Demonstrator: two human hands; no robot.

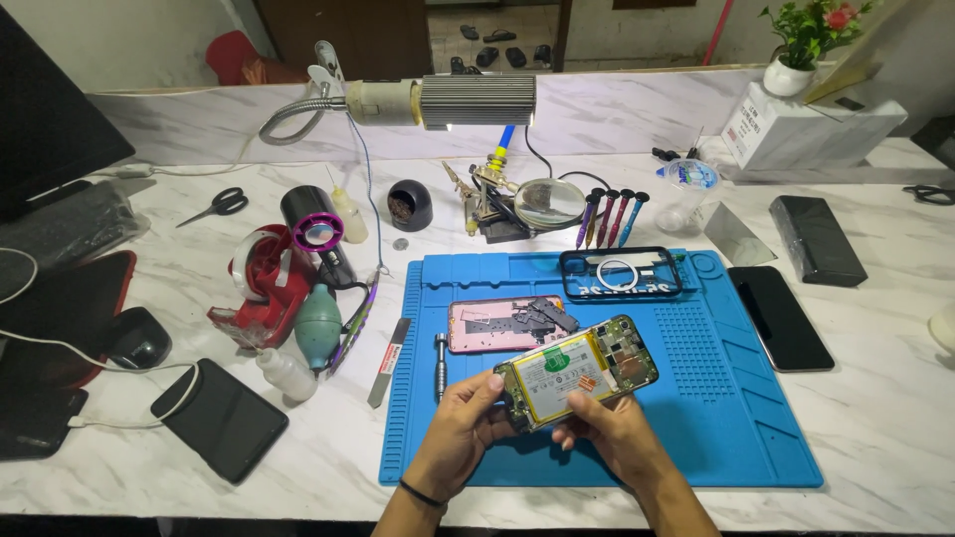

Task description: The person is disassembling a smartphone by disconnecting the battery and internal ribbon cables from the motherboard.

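Holding the opened phone [577, 373] above the blue mat [756, 418] on the bench [875, 418], long axis rising left to right. Left hand [466, 428] fingers clamping its lower-left end; right hand [612, 433] fingers gripping the near edge from beneath, equally close.

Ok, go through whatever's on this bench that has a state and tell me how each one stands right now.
Opened phone: back off, battery exposed, held above the blue mat in both hands.
Left hand: gripping the phone's lower end.
Right hand: fingers under the phone.
Pink back cover: lying flat, small parts on it.
Desk lamp: lit.
Dark phone: screen off.
Scissors: closed.
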